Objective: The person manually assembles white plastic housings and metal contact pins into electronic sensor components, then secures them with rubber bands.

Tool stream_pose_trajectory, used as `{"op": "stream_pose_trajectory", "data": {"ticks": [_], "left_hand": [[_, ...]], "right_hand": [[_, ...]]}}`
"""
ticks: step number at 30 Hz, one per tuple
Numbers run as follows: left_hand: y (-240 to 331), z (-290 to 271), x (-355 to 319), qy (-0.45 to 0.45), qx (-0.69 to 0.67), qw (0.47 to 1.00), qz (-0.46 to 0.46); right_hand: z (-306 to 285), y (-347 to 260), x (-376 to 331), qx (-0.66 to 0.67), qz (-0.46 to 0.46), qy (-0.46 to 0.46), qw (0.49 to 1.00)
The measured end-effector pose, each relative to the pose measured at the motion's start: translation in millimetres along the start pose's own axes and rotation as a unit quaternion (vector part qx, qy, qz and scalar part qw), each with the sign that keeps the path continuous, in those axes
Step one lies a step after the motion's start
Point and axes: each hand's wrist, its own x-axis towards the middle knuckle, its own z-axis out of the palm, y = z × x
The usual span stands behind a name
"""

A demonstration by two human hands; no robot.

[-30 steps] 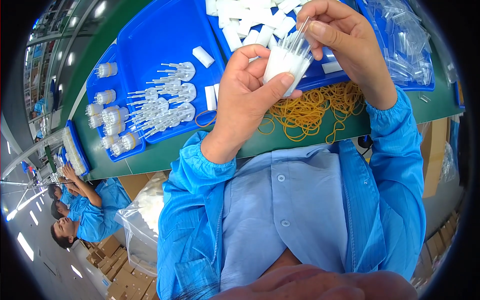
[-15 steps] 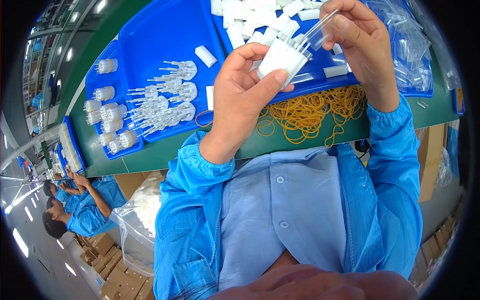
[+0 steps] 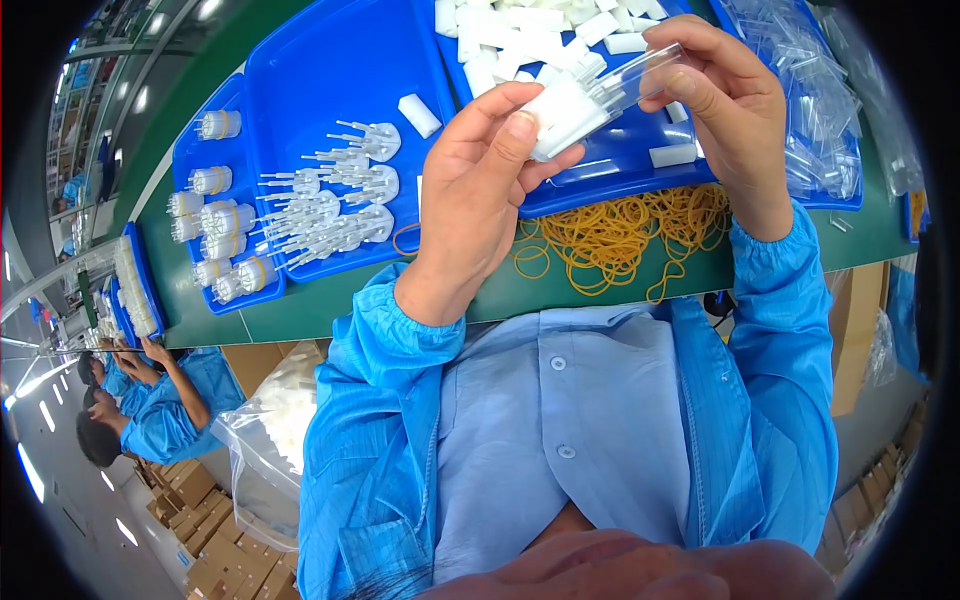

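Note:
My left hand (image 3: 478, 175) grips a bundle of white blocks (image 3: 568, 122) with thin prongs pointing up to the right. Between the thumb and fingertips of my right hand (image 3: 728, 105) is a clear plastic tube (image 3: 645, 76), whose lower end overlaps the prong tips. Whether the tube sits around the prongs or only in front of them I cannot tell. Loose white blocks (image 3: 520, 40) fill the blue tray behind my hands. Yellow rubber bands (image 3: 610, 245) lie heaped on the green table below them.
Left of my hands, a blue tray (image 3: 330, 70) holds pronged white pieces (image 3: 335, 205). Beyond it, a smaller blue tray (image 3: 225, 100) holds banded bundles (image 3: 225, 220). Clear tubes (image 3: 800, 90) fill a tray at the right. Co-workers in blue sit at the far left.
The bundle has tilted further right, and my left thumb has shifted up along it. The clear tube has come down to a flatter angle, its end now overlapping the prongs.

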Motion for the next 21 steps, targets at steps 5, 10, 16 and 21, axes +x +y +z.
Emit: {"op": "stream_pose_trajectory", "data": {"ticks": [5,10,16,21], "left_hand": [[-1,2,0,0.003,0.000,1.000,0.002],[-2,3,1,-0.006,0.012,1.000,0.009],[-2,2,1,-0.005,-0.001,1.000,0.008],[-1,3,0,-0.008,0.015,1.000,0.009]], "right_hand": [[4,-3,1,-0.009,-0.012,0.012,1.000],[5,-3,0,-0.011,-0.013,0.019,1.000],[8,-3,2,-0.018,-0.019,-0.010,1.000],[12,-5,3,0.012,-0.013,0.001,1.000]]}}
